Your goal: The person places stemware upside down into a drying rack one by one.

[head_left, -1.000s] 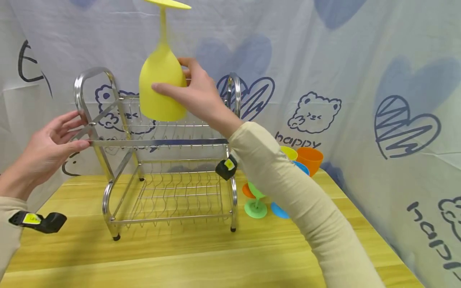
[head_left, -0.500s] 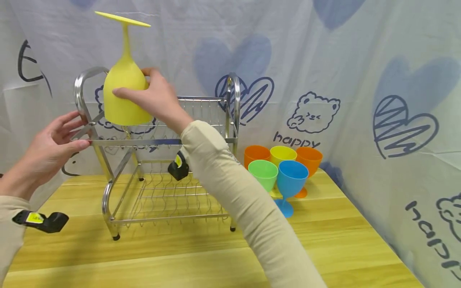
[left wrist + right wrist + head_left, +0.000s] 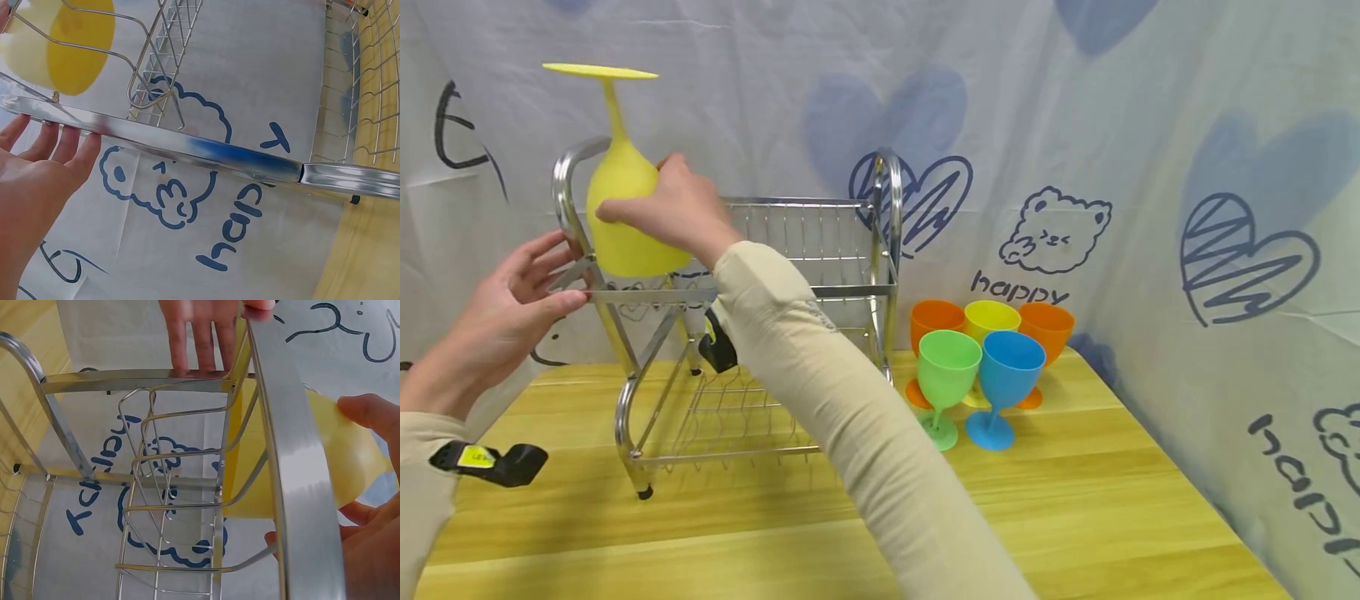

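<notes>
A two-tier metal wire dish rack point(image 3: 850, 291) stands on the table. My left hand point(image 3: 505, 308) holds its left side, thumb at the front corner and fingertips along the side bar point(image 3: 156, 132). With thumb and fingers around the bowl, my right hand point(image 3: 677, 204) grips a yellow goblet point(image 3: 625, 171) upside down, its foot pointing up. The goblet is at the left end of the upper tier, its rim low behind the front bar. Seen from the right wrist, the goblet's bowl point(image 3: 340, 459) lies beyond the upper tier's wires, the mouth close to them.
Several upright goblets cluster right of the rack: a green one point(image 3: 949, 367) and a blue one point(image 3: 1011, 371) in front, a yellow one point(image 3: 992, 317) and orange ones point(image 3: 1048, 329) behind. A printed curtain point(image 3: 1150, 125) hangs around the wooden table point(image 3: 1075, 500).
My right hand has carried the yellow goblet left and down to the rack's left upper end, uncovering the goblets at the right. My left hand stays on the rack.
</notes>
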`<move>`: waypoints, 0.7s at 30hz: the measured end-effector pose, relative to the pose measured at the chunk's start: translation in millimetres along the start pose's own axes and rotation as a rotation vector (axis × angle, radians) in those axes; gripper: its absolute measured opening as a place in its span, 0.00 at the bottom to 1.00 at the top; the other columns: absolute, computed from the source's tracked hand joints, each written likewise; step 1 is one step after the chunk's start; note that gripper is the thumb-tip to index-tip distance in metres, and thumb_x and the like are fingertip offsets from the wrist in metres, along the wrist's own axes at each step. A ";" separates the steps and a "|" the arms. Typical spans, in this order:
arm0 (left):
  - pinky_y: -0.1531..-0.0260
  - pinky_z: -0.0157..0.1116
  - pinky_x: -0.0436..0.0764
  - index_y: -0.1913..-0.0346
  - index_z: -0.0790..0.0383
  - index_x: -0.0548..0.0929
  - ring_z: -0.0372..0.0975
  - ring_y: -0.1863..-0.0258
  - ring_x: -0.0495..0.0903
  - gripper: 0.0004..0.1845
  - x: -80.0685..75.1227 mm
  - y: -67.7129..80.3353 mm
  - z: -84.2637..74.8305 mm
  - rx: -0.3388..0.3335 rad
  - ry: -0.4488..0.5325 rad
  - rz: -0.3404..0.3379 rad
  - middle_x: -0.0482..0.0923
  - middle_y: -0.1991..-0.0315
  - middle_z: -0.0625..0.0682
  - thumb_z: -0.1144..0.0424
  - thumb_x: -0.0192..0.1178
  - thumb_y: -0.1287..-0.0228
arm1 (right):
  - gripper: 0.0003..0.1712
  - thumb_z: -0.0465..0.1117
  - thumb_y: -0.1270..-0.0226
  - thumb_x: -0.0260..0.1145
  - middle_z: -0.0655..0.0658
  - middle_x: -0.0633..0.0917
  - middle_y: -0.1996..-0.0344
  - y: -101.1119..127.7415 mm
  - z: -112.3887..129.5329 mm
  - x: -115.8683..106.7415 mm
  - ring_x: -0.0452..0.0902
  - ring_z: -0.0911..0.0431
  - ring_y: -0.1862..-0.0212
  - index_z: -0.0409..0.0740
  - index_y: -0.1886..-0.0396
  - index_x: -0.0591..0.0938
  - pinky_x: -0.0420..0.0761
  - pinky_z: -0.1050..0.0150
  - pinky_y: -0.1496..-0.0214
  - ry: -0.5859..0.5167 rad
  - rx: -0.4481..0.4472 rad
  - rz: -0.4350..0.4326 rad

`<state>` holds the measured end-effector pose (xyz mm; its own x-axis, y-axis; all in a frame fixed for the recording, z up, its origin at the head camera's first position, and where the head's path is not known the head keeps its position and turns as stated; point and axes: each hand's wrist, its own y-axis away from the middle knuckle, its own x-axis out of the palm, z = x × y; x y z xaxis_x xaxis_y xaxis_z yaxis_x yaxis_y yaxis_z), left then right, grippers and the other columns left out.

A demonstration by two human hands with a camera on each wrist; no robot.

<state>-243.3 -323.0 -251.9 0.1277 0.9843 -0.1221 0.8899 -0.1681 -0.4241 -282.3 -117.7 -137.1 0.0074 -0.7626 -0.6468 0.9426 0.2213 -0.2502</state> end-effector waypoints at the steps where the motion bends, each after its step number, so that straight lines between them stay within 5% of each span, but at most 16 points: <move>1: 0.37 0.23 0.61 0.23 0.50 0.45 0.38 0.28 0.51 0.40 -0.7 0.1 -0.1 0.005 0.013 0.003 0.39 0.23 0.54 0.76 0.50 0.30 | 0.32 0.57 0.50 0.75 0.55 0.76 0.68 -0.1 0.8 1.0 0.73 0.63 0.70 0.55 0.49 0.70 0.74 0.72 0.73 0.018 0.005 -0.004; 7: 0.43 0.19 0.66 0.23 0.51 0.45 0.36 0.29 0.53 0.40 -4.6 1.6 0.9 0.019 0.043 0.007 0.39 0.23 0.55 0.78 0.48 0.30 | 0.35 0.58 0.52 0.76 0.54 0.75 0.69 -0.4 1.1 8.8 0.72 0.62 0.69 0.54 0.48 0.69 0.73 0.71 0.72 0.078 0.034 -0.025; 21: 0.37 0.24 0.61 0.23 0.51 0.45 0.41 0.27 0.48 0.39 -2.2 -2.7 1.1 0.006 0.004 0.030 0.37 0.23 0.55 0.76 0.49 0.29 | 0.37 0.53 0.49 0.77 0.51 0.76 0.68 -0.2 -17.0 20.9 0.72 0.61 0.68 0.48 0.44 0.68 0.73 0.71 0.71 0.105 0.055 -0.003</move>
<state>-246.4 -324.8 -251.4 0.1565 0.9789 -0.1311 0.8831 -0.1981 -0.4254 -288.1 -123.3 -162.9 -0.0278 -0.6949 -0.7186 0.9595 0.1830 -0.2140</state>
